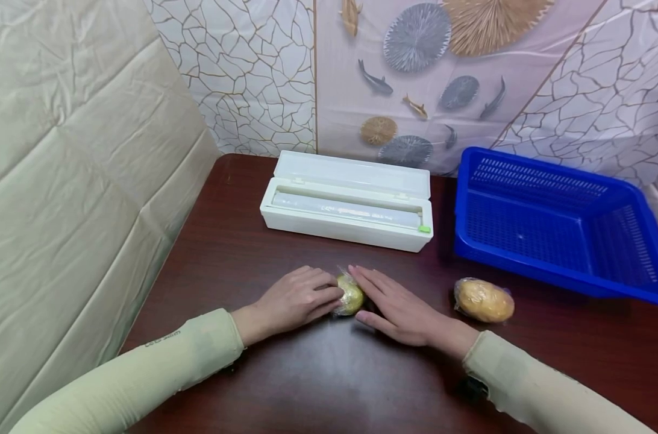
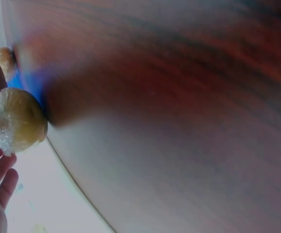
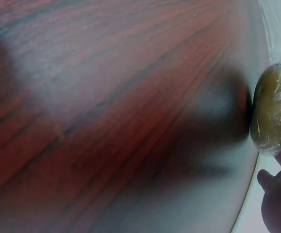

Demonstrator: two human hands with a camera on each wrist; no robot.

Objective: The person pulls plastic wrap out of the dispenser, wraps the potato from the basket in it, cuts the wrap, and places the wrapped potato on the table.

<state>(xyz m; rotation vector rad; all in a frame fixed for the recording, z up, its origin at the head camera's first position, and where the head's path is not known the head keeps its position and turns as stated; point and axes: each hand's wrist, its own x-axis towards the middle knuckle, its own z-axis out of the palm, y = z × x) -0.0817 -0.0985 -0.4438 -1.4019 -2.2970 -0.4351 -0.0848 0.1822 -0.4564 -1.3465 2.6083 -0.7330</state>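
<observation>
A potato [image 1: 350, 295] wrapped in clear cling film lies on the dark wooden table between both hands. My left hand [image 1: 299, 298] holds its left side with bent fingers, and part of the film is hidden under them. From the right, my right hand [image 1: 396, 304] touches the potato with fairly straight fingers, the thumb set apart and nearer to me. Loose film stands up at the potato's far end. In the left wrist view the film on the potato [image 2: 21, 121] looks crinkled and shiny. The right wrist view cuts the potato [image 3: 273, 109] off at its edge.
Behind the hands stands a white cling film dispenser [image 1: 345, 232], its lid raised, with a film roll [image 1: 345, 209] inside. A second wrapped potato [image 1: 485, 300] lies to the right, in front of a blue plastic basket [image 1: 524, 259]. Fabric-covered walls border the table.
</observation>
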